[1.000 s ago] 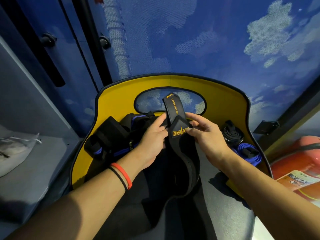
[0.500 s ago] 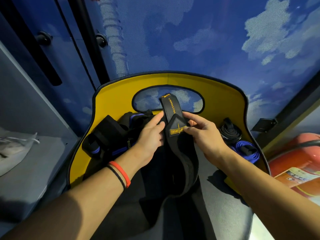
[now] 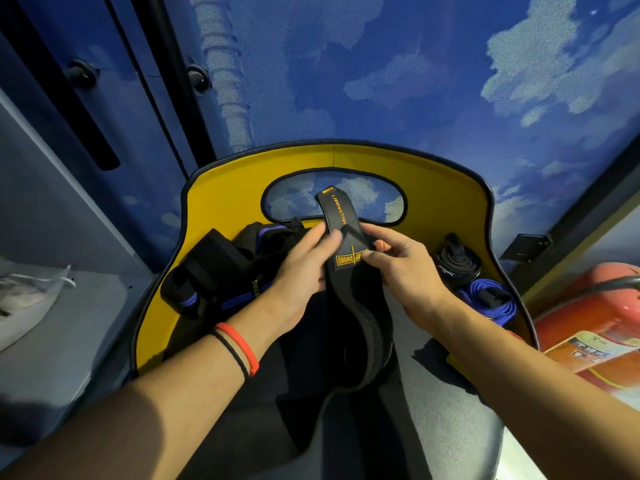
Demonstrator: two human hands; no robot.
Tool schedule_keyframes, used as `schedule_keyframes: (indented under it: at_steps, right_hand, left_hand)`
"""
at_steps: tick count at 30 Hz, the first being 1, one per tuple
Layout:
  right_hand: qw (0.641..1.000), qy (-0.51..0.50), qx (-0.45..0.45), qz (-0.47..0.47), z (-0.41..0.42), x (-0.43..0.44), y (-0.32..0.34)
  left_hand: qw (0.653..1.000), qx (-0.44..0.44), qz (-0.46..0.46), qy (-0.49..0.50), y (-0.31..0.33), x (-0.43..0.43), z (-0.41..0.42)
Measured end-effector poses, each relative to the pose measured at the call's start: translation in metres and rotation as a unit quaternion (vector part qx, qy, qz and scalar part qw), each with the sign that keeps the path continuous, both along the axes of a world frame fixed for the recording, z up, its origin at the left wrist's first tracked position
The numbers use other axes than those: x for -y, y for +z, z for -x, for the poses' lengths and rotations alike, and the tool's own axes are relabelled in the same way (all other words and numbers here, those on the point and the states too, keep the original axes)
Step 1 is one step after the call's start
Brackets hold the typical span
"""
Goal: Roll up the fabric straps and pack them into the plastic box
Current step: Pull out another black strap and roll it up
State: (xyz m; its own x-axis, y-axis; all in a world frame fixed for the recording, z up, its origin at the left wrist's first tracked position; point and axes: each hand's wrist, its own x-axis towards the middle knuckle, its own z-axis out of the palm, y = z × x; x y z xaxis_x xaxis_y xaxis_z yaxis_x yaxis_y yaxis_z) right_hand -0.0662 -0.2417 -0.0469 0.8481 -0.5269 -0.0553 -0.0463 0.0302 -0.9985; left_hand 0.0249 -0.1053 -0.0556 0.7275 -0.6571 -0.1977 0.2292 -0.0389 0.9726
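Dim, bluish light (wide-angle bowing at edges); forearms perhaps slightly blurred.

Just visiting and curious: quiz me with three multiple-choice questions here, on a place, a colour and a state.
1. Where is the rolled black strap? A on a hook; B in the yellow-lined box, right side; C in a drawer.
2. What colour is the lettering on the held strap? A white; B pink; C orange-yellow.
3. How is the held strap? A pinched by left hand and right hand, tail unrolled; B fully rolled; C lying untouched.
Answers: B, it lies beside the blue strap; C, the logos show it; A, both hands pinch its top.
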Motion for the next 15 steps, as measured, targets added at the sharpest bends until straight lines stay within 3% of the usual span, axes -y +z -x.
schedule_keyframes:
  at_steps: [5, 8, 12, 15]
  right_hand:
    - [0.997, -0.042, -0.039, 0.044, -0.003, 0.000, -0.007]
    - [0.992, -0.057, -0.093, 0.064, -0.001, -0.002, -0.009]
    - [0.961, -0.021, -0.208, 0.182, 0.017, -0.022, 0.002]
    - [0.951, 0.020, -0.226, 0.208, 0.028, -0.046, 0.004]
  left_hand:
    - [0.997, 0.081, -0.018, 0.002, -0.004, 0.001, -0.003]
    - [0.997, 0.066, -0.025, 0.027, -0.004, 0.003, -0.011]
    - [0.995, 0.048, -0.022, 0.083, -0.006, 0.002, -0.022]
    - [0.994, 0.026, -0.018, 0.101, -0.007, 0.003, -0.027]
